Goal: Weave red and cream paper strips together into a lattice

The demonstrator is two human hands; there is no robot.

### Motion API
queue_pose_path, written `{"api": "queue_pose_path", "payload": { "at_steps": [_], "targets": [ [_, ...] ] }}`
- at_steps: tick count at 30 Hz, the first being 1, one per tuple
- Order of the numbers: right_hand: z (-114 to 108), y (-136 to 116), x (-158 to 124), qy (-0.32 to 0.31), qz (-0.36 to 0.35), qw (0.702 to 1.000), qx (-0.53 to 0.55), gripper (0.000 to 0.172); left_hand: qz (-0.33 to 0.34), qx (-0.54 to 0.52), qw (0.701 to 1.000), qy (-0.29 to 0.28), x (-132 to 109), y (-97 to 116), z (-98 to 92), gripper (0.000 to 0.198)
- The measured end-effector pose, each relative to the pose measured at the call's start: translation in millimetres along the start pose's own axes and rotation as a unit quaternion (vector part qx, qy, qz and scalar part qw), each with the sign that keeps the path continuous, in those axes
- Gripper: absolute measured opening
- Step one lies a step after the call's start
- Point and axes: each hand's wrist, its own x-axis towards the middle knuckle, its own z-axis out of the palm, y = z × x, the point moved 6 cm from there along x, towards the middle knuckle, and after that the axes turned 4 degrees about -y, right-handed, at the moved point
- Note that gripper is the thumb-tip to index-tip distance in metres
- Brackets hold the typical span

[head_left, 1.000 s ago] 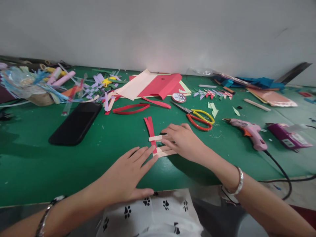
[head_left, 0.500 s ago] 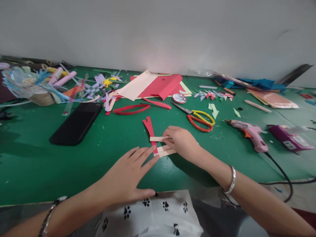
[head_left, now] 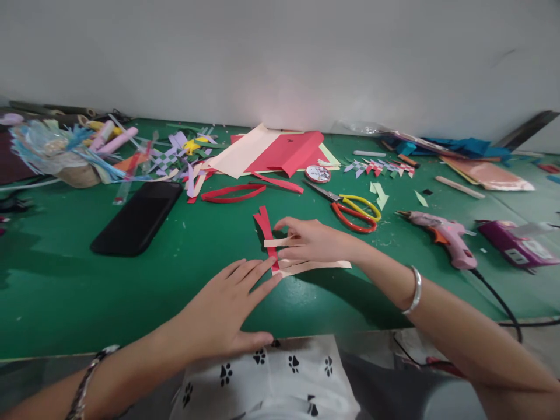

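Red strips (head_left: pixel 266 228): they lie on the green tabletop (head_left: pixel 131 309), in front of the person and between the two hands; their far ends spread in a narrow V.
Upper cream strip (head_left: pixel 275 243): it passes over the red strips, and its short end comes out at the left side of them.
Lower cream strips (head_left: pixel 326 266): they run to the right from the near end of the red ones; one has its long tail free on the tabletop.
Left hand (head_left: pixel 230 306): its grip is apart, palm down, fingertips resting on the near corner, so I cannot tell how the strips join there.
Right hand (head_left: pixel 321 240): it is above the cream strips, one finger stretched forward; the upper cream strip goes in among the fingers, but I cannot tell if the grip is clamped on it.
Progress of crossing: I judge it as an early stage; one crossing is visible, while the red ends and the long cream tail are loose and not interlaced.
Checkered woven piece (head_left: pixel 164 160): it lies at the back left and looks much further advanced.
Scissors (head_left: pixel 356 213) and glue gun (head_left: pixel 446 236): both lie well apart from the hands, not in use.
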Motion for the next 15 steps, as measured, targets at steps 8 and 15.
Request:
{"api": "queue_pose_path", "payload": {
  "at_steps": [8,15],
  "targets": [
    [-13,3,13,-0.05,0.003,0.999,0.0,0.016,-0.002,-0.009,1.0,-0.002,0,0,-1.6,0.068],
    [-16,-3,19,-0.021,-0.033,0.997,-0.068,0.018,-0.002,-0.018,1.0,0.013,-1,0,-1.0,0.065]
  ]
}}
